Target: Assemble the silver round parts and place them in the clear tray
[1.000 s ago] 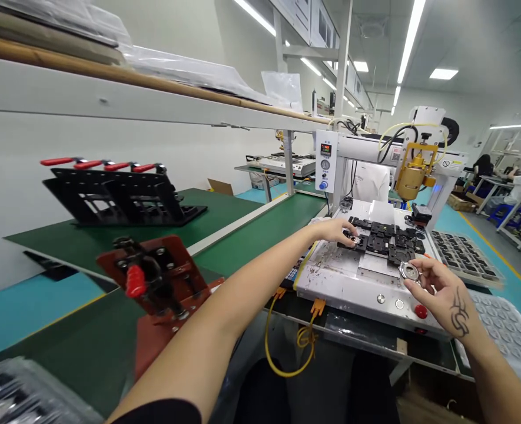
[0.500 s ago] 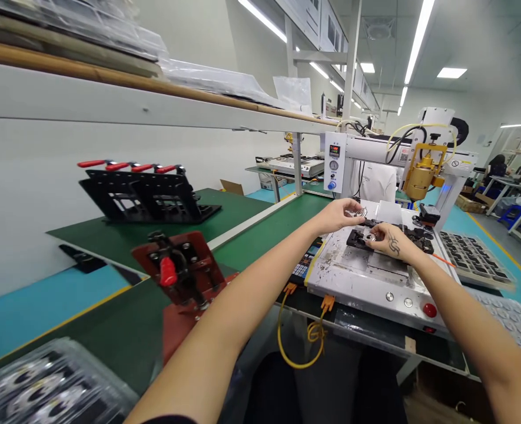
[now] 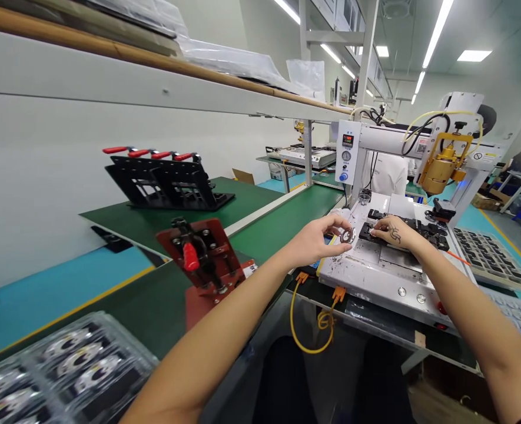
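My left hand (image 3: pixel 317 240) pinches a small round metal ring part (image 3: pixel 347 235) just off the left edge of the white machine bed (image 3: pixel 375 274). My right hand (image 3: pixel 392 232), with a tattoo on its back, rests fingers down on the left end of the black fixture (image 3: pixel 423 229) on that bed. Its fingertips press together on a small part that I cannot make out. Above the bed hangs the yellow dispensing head (image 3: pixel 441 168).
A red toggle-clamp jig (image 3: pixel 202 259) stands on the green conveyor belt (image 3: pixel 269 227), with a black clamp rack (image 3: pixel 167 182) behind it. Clear blister trays of parts (image 3: pixel 61 365) lie at lower left. More trays (image 3: pixel 490 256) sit right of the machine. People work in the far background.
My left hand has lifted a ring part from the fixture and drawn it back to the left. My right hand carried its part onto the fixture's left end. The view swung left.
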`<state>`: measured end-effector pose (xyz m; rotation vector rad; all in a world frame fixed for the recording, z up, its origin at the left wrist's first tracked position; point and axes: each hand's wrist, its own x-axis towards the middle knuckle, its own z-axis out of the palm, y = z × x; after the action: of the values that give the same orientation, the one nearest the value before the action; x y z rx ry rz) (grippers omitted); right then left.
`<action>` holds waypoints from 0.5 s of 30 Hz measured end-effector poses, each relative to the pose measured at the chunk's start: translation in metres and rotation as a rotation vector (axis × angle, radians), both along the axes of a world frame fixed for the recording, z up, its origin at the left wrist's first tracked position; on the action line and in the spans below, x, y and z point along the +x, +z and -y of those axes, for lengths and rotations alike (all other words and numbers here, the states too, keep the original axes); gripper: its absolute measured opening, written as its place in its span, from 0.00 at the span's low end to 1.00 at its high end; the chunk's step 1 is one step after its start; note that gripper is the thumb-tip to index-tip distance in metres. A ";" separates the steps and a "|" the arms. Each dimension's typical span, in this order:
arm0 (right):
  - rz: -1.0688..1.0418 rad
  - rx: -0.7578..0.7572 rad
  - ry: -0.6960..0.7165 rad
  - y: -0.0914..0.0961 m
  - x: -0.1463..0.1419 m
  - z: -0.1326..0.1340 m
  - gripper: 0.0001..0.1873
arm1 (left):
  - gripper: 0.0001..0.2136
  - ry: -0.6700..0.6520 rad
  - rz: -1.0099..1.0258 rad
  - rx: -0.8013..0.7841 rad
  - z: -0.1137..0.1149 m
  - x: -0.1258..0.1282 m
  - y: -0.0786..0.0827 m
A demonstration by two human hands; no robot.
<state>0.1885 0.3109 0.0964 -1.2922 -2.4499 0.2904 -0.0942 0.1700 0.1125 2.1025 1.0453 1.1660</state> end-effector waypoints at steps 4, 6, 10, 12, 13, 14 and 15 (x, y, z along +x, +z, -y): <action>0.003 0.075 -0.032 -0.002 -0.005 0.005 0.12 | 0.18 -0.010 0.083 -0.003 0.011 0.007 -0.005; -0.014 0.126 -0.066 0.000 -0.001 0.016 0.15 | 0.19 -0.033 0.141 -0.018 0.017 0.015 -0.008; -0.184 0.409 -0.164 -0.003 0.044 0.076 0.21 | 0.22 -0.069 0.259 -0.133 0.037 0.023 -0.027; -0.319 0.588 -0.234 -0.013 0.081 0.121 0.17 | 0.22 -0.032 0.270 -0.180 0.049 0.022 -0.045; -0.365 0.635 -0.298 -0.022 0.099 0.144 0.14 | 0.21 -0.009 0.266 -0.199 0.055 0.021 -0.056; -0.379 0.641 -0.383 -0.033 0.117 0.166 0.12 | 0.21 0.013 0.261 -0.218 0.061 0.022 -0.069; -0.372 0.630 -0.466 -0.046 0.133 0.185 0.12 | 0.20 0.024 0.252 -0.241 0.065 0.024 -0.083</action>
<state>0.3219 0.1263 0.0506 -1.3101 -1.6639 -0.3145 -0.0703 0.1051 0.0297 1.7134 1.0375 1.2139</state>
